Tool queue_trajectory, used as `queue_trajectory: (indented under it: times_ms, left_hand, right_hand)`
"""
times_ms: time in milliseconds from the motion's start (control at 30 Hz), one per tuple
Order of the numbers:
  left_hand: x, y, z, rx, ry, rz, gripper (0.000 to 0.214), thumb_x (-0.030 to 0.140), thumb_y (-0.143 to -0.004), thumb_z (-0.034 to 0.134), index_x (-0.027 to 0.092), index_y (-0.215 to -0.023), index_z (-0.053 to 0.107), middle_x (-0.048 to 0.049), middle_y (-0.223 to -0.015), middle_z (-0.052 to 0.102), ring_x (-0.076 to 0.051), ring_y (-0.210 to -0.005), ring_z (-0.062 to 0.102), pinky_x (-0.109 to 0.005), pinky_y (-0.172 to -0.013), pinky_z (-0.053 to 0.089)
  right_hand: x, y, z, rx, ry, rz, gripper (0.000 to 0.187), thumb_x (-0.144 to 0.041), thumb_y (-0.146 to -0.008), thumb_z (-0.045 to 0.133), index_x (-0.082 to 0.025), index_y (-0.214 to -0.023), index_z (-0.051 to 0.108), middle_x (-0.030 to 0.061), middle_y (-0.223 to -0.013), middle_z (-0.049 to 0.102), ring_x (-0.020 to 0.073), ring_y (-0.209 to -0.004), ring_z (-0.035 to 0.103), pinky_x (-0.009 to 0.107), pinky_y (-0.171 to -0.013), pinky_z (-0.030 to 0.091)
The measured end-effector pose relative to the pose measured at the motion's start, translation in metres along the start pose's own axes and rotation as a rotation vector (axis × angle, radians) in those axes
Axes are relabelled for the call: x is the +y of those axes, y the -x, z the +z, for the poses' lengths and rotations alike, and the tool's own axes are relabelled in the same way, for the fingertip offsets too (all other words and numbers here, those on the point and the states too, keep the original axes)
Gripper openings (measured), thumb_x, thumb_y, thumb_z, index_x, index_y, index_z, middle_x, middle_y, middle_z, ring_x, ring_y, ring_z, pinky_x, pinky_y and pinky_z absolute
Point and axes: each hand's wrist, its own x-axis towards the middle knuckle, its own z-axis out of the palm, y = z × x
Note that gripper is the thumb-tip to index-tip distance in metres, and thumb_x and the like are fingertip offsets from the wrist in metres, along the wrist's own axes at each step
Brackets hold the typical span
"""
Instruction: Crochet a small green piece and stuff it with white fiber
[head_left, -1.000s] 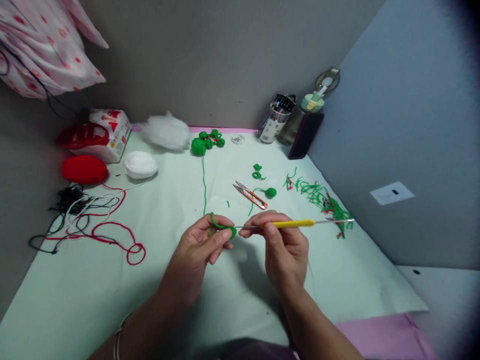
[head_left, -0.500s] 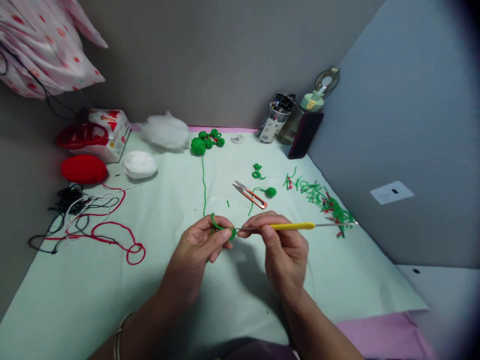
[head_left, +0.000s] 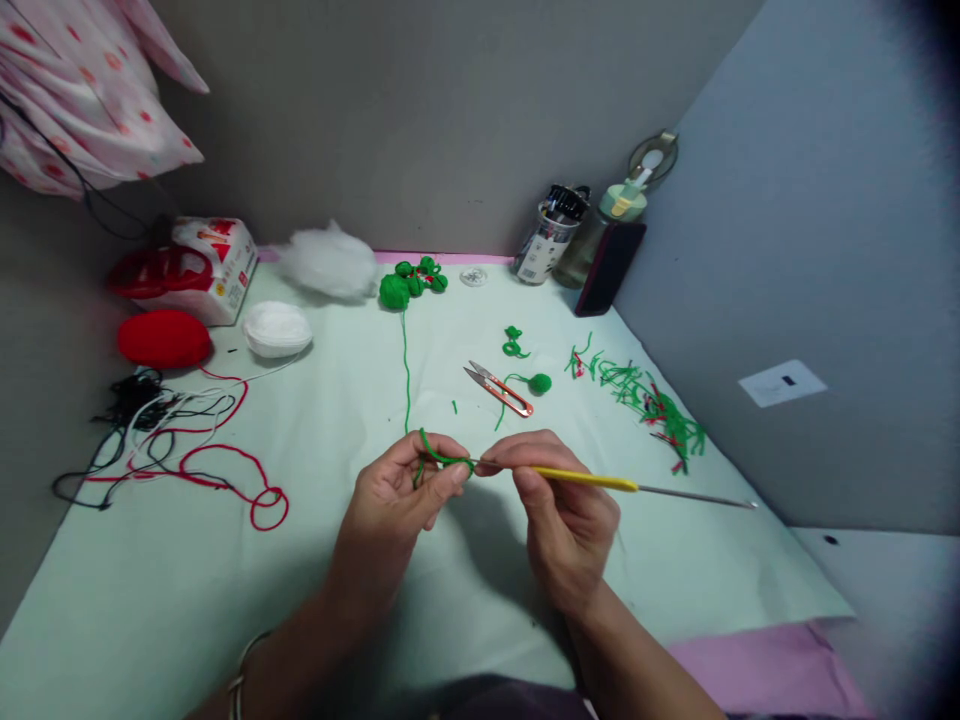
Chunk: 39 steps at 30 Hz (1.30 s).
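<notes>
My left hand (head_left: pixel 397 495) pinches a small green crochet piece (head_left: pixel 442 461) between thumb and fingers, with green yarn (head_left: pixel 406 370) running from it back to a green yarn ball (head_left: pixel 394 291). My right hand (head_left: pixel 559 505) is closed on a crochet hook (head_left: pixel 592 481) with a yellow handle. The hook's tip meets the green piece, and its metal tail points right and slightly down. Both hands hover above the pale green table cover (head_left: pixel 420 600).
Red snips (head_left: pixel 500 388) and a small green ball (head_left: pixel 539 382) lie just beyond the hands. Green yarn scraps (head_left: pixel 652 405) sit at the right. Red yarn (head_left: pixel 163 339), white yarn (head_left: pixel 277 328), stuffing (head_left: pixel 330 262), tangled threads (head_left: pixel 165 450), a pen cup (head_left: pixel 551 235) and a bottle (head_left: pixel 607 230) line the back.
My right hand has tilted the hook, so its tail end swung down and to the right. The left hand keeps its pinch on the green piece.
</notes>
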Motion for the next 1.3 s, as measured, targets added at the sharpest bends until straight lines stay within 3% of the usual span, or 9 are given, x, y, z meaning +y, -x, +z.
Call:
queue_trajectory:
  times_ms: [200,467,667,1067,1300]
  left_hand:
    - [0.0005,-0.0010,0.0021,-0.080,0.126,-0.050,0.041,0.032,-0.080,0.087,0.022,-0.117,0.071,0.0039,-0.073,0.063,-0.009,-0.060,0.048,-0.023,-0.050,0.028]
    - [0.0021,-0.0003,0.0048,-0.147,0.218,-0.116,0.023,0.031,-0.080,0.087,0.019,-0.094,0.074,0.0058,-0.076,0.064,-0.003,-0.050,0.036,-0.025,-0.069,0.047]
    - [0.0049,-0.0014,0.0042,-0.111,0.264,-0.152,0.018,0.032,-0.082,0.084,0.020,-0.090,0.074,0.0132,-0.048,0.037,-0.008,-0.049,0.025,-0.026,-0.073,0.048]
    - [0.0040,-0.0004,0.0027,-0.110,0.243,-0.145,0.016,0.033,-0.083,0.083,0.021,-0.088,0.074,0.0120,-0.048,0.037,-0.009,-0.050,0.027,-0.026,-0.073,0.046]
    - [0.0069,-0.0015,0.0036,-0.060,0.193,-0.112,0.019,0.034,-0.078,0.085,0.019,-0.081,0.073,0.0069,-0.055,0.050,-0.009,-0.053,0.036,-0.027,-0.068,0.044]
  right_hand:
    - [0.0038,0.0005,0.0041,0.091,-0.165,0.112,0.018,-0.019,-0.103,0.064,-0.024,-0.100,0.081,0.0032,-0.092,0.077,0.0158,-0.082,0.072,0.029,-0.070,0.062]
    - [0.0063,0.0002,0.0014,0.153,-0.206,0.207,0.015,-0.025,-0.103,0.066,-0.025,-0.100,0.081,0.0025,-0.093,0.077,0.0139,-0.076,0.073,0.029,-0.071,0.063]
    - [0.0063,-0.0025,-0.0017,0.225,-0.244,0.232,0.014,-0.026,-0.103,0.065,-0.024,-0.100,0.079,0.0022,-0.092,0.076,0.0134,-0.073,0.074,0.029,-0.071,0.064]
    - [0.0086,0.0032,-0.0013,0.101,-0.229,0.215,0.017,-0.023,-0.105,0.062,-0.023,-0.101,0.079,0.0023,-0.091,0.074,0.0133,-0.076,0.073,0.028,-0.072,0.062]
    - [0.0023,-0.0010,-0.0012,0.084,-0.063,0.106,0.017,-0.023,-0.104,0.061,-0.022,-0.100,0.077,0.0029,-0.084,0.074,0.0164,-0.073,0.071,0.032,-0.065,0.062]
